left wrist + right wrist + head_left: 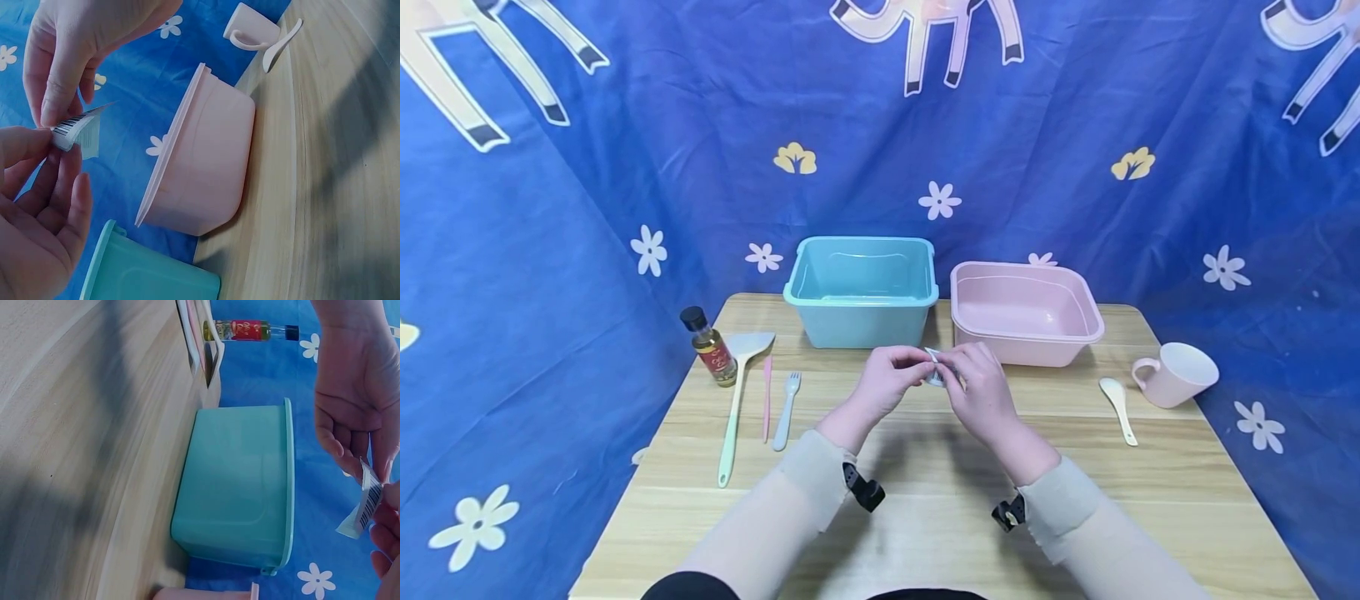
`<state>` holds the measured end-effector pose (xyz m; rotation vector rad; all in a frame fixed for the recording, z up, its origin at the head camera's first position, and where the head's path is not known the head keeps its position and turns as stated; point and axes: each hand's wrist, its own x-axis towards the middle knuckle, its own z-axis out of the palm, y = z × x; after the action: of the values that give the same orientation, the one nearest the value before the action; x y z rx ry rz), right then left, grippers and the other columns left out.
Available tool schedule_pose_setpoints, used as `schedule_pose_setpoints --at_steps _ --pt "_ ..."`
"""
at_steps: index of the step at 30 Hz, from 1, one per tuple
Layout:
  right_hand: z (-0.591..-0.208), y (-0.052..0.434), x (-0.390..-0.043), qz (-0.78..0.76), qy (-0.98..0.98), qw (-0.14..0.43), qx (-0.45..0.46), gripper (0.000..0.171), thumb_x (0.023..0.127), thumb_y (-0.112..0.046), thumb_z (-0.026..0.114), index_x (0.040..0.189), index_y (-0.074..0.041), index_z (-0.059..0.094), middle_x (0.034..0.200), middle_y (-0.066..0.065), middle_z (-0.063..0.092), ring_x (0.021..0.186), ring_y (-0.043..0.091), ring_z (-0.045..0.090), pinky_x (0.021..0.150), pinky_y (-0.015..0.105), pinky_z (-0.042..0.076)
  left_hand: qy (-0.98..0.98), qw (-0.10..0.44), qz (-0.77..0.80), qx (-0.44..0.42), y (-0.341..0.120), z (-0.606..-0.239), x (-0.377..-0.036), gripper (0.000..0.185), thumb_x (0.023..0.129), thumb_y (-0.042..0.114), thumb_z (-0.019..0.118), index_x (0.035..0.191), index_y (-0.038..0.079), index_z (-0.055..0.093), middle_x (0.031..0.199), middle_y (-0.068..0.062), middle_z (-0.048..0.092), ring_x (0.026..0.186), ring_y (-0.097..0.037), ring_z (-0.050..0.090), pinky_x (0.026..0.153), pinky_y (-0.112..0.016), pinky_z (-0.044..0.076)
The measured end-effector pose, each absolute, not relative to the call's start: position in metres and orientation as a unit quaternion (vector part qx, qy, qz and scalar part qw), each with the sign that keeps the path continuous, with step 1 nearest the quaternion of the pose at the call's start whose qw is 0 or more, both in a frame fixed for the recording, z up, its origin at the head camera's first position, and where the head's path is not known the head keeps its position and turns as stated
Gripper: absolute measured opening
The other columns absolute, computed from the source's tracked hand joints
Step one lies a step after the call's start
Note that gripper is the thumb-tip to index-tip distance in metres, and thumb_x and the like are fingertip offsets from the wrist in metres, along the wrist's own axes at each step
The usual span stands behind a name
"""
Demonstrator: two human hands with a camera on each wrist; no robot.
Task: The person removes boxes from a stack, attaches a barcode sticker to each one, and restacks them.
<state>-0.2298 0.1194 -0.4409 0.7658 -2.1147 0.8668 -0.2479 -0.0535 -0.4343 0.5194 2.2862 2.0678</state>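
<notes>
Slip [70, 131], barcoded, one: just in front of the turquoise tub [865, 327], near its right corner. Grip: left hand [880, 387] and right hand [981, 387] each pinch the slip, thumb against fingers. Risk, as judged: tearing or slipping, should the pinches pull unevenly on thin stock. Left-front of the tub: one bottle [713, 354], one turner [733, 417], one knife [767, 400], one fork [785, 412]. Right: one pink tub [1018, 353], one spoon [1119, 406], one mug [1180, 379].

Barcoded slip [70, 129] partly hiding
Near the teal tub [865, 325], left hand [883, 383] and right hand [983, 390] are covering the slip's edges, its print blurring.
</notes>
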Motion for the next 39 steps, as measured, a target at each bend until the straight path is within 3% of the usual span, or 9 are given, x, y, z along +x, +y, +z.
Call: schedule_pose_setpoints --at_steps 17,23,31,39 --pt "-0.443 0.116 -0.232 0.336 -0.811 0.368 0.306 0.012 0.082 0.007 0.071 0.092 0.001 0.069 0.087 0.009 0.067 0.081 0.027 0.056 0.069 0.038 0.046 0.741 0.002 0.651 0.163 -0.055 -0.433 -0.245 0.012 0.087 0.0 0.071 0.097 -0.007 0.073 0.092 -0.015 0.071 0.073 -0.011 0.06 0.066 -0.026 0.051" --pt "-0.441 0.116 -0.229 0.359 -0.813 0.358 0.287 0.009 0.083 0.005 0.07 0.09 0.0 0.069 0.085 0.007 0.065 0.079 0.025 0.056 0.066 0.034 0.045 0.752 0.007 0.635 0.176 -0.055 -0.412 -0.231 0.013 0.088 -0.003 0.068 0.097 -0.012 0.071 0.091 -0.017 0.071 0.073 -0.011 0.06 0.067 -0.026 0.051" --pt "-0.443 0.118 -0.228 0.466 -0.799 0.318 0.208 0.007 0.086 0.005 0.067 0.088 -0.001 0.069 0.085 0.009 0.066 0.082 0.022 0.058 0.072 0.035 0.049 0.755 0.008 0.633 0.17 -0.055 -0.398 -0.218 0.013 0.088 -0.005 0.067 0.097 -0.014 0.069 0.09 -0.023 0.069 0.072 -0.012 0.058 0.067 -0.025 0.049" --pt "-0.439 0.122 -0.225 0.597 -0.767 0.223 0.069 0.004 0.091 -0.001 0.066 0.091 0.001 0.069 0.083 0.009 0.064 0.076 0.02 0.057 0.068 0.024 0.047 0.744 0.013 0.651 0.15 -0.054 -0.404 -0.219 0.014 0.088 -0.003 0.067 0.097 -0.014 0.069 0.09 -0.019 0.07 0.071 -0.011 0.058 0.065 -0.025 0.049"
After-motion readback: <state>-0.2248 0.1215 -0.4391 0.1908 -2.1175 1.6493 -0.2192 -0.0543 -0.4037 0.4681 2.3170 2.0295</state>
